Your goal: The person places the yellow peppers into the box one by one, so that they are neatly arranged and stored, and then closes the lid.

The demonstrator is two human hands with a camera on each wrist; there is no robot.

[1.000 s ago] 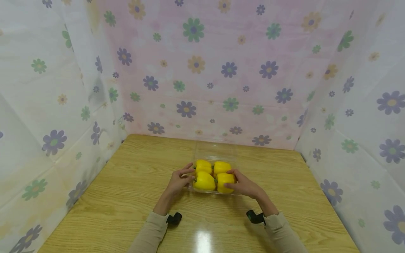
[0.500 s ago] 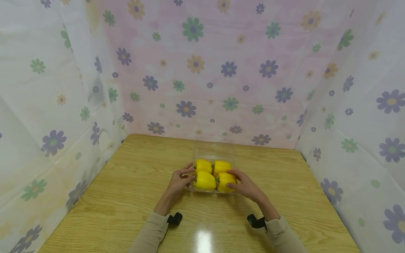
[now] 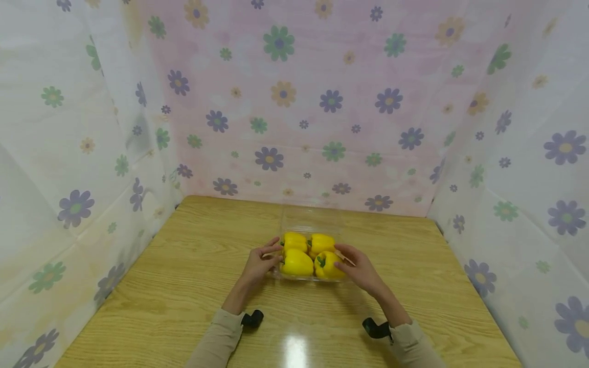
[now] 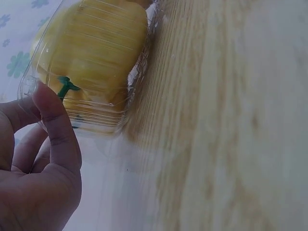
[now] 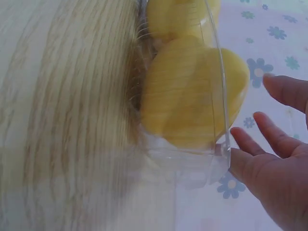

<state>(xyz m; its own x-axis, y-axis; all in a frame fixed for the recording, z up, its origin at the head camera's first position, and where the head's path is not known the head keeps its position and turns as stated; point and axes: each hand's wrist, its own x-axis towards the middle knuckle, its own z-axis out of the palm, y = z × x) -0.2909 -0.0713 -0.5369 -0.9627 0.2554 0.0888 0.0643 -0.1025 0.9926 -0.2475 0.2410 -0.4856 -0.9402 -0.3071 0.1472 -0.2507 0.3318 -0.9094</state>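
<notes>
A clear plastic clamshell container (image 3: 311,278) lies on the table, holding several yellow bell peppers with green stems. My left hand (image 3: 258,261) pinches its left rim between thumb and fingers; in the left wrist view the thumb (image 4: 54,113) presses the plastic beside a pepper (image 4: 98,43). At the other side, my right hand (image 3: 361,268) is at the front right bell pepper (image 3: 329,266), whose stem faces up and left. Seen from the right wrist, the right hand (image 5: 276,163) has its fingers spread by the container's edge, apart from the pepper (image 5: 190,96).
The container's clear lid (image 3: 310,220) stands open toward the back. Beneath is a wooden table (image 3: 207,240), with flowered cloth (image 3: 303,102) behind and at both sides. A black device (image 3: 376,328) sits at the right wrist, another (image 3: 252,320) at the left.
The front right bell pepper has turned, bringing its stem up into view. My right hand has drawn slightly right and its fingers have loosened from the pepper. The left hand keeps its place.
</notes>
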